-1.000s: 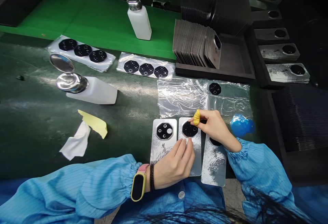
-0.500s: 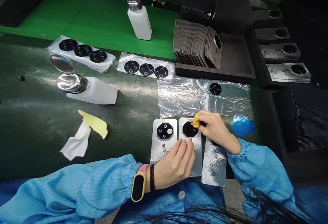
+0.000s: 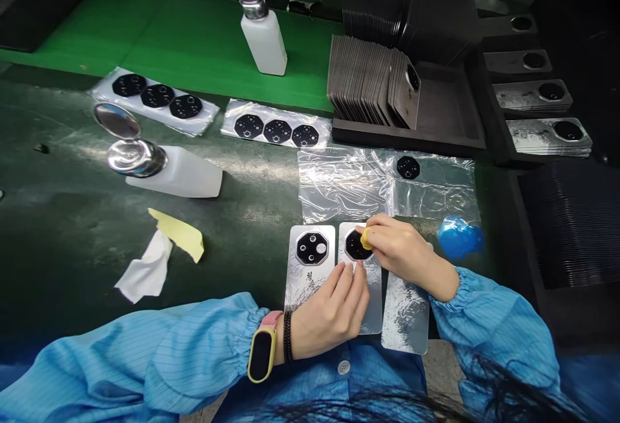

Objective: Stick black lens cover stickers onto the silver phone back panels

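A silver rectangular panel [image 3: 376, 297] with rounded corners is laid flat on a dark green worktop [image 3: 256, 236], its far end topped by a black octagonal plate [image 3: 354, 246] that is flecked with small pale marks and partly covered.

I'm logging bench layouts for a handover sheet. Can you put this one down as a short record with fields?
Left hand: fingertips on the middle panel, just below its black octagon
Right hand: at that octagon's right side, yellow finger cot on one finger
Left panel: octagon uncovered
Right panel: top hidden by the right hand
Film: beyond the panels, one loose octagon at its right
Bottles: one on the green mat, one with its lid open
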`<state>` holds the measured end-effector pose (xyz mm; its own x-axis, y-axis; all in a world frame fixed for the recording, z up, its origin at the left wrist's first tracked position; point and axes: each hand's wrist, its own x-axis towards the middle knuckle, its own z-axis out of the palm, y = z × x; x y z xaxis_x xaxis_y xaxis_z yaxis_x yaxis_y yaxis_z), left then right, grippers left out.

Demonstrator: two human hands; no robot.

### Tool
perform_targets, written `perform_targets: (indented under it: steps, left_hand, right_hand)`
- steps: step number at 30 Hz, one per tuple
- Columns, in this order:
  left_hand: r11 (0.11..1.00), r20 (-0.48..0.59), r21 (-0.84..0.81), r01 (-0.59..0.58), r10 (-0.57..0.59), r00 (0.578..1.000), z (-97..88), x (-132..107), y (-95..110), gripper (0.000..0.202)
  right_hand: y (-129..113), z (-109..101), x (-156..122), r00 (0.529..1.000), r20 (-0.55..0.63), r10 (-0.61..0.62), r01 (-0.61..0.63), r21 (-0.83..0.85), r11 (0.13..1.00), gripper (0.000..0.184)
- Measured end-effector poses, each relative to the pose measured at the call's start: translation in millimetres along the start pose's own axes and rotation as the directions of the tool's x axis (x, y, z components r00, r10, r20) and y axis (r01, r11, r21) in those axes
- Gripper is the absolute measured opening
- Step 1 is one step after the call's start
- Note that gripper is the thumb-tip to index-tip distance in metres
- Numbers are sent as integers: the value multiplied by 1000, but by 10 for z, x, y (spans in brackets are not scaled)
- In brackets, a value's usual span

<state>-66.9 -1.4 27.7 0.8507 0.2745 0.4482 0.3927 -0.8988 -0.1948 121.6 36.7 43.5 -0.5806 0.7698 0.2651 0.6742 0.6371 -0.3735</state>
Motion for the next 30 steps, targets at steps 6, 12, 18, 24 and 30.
perform_targets:
  steps: [6, 12, 18, 24, 30]
  left_hand:
    - [1000, -4, 14, 1, -1, 1000, 0, 3, 3, 29]
    - [1000, -6, 1, 4, -4, 1000, 2, 4, 11, 29]
    - [1000, -33, 1, 22, -22, 999, 15, 16, 8, 28]
    - [1000, -26, 14, 6, -6, 1000, 39, -9, 11, 30]
    - [1000, -6, 17, -4, 4, 1000, 46, -28, 19, 30]
  right_hand:
    - [-26, 7, 0, 999, 3, -43, 44, -93, 995, 32]
    - [-107, -4, 35, 993, -1, -114, 111, -228, 967, 35]
    - [-163, 8, 33, 987, 13, -159, 154, -322, 934, 33]
    - [-12, -10, -22, 994, -85, -67, 56, -127, 990, 32]
    - [2, -62, -67, 997, -67, -43, 33, -143, 989, 31]
